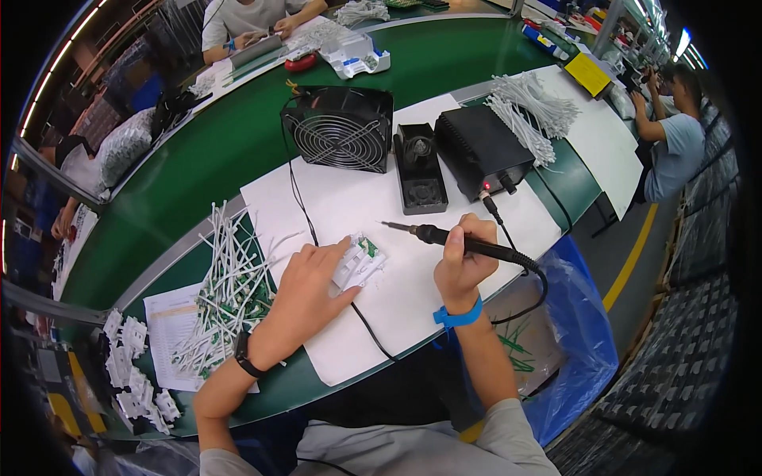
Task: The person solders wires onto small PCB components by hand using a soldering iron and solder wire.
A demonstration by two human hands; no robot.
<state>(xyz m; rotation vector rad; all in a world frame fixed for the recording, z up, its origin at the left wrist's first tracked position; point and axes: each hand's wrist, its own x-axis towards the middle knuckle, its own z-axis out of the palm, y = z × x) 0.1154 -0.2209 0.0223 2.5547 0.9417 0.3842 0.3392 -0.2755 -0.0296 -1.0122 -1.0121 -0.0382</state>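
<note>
My right hand (463,270) grips a black soldering iron (476,244) by its handle. The bare metal tip points left and hangs above the white sheet, a little up and right of a white plastic housing (355,274). A small green circuit board (368,247) sits in that housing. Spread around the housing's left side, my left hand (313,287) steadies it between forefinger and thumb. Its far edge stays uncovered, while the fingers hide part of the left side. Left of that hand lies a pile of white cables with green boards (226,297).
Behind the housing stand a black fan (340,131), a black iron holder (421,170) and a black soldering station (484,147) with a red light. White cable bundles (532,111) lie beyond. White plastic parts (135,369) fill the left edge. A blue-lined bin (583,333) stands right. Co-workers sit nearby.
</note>
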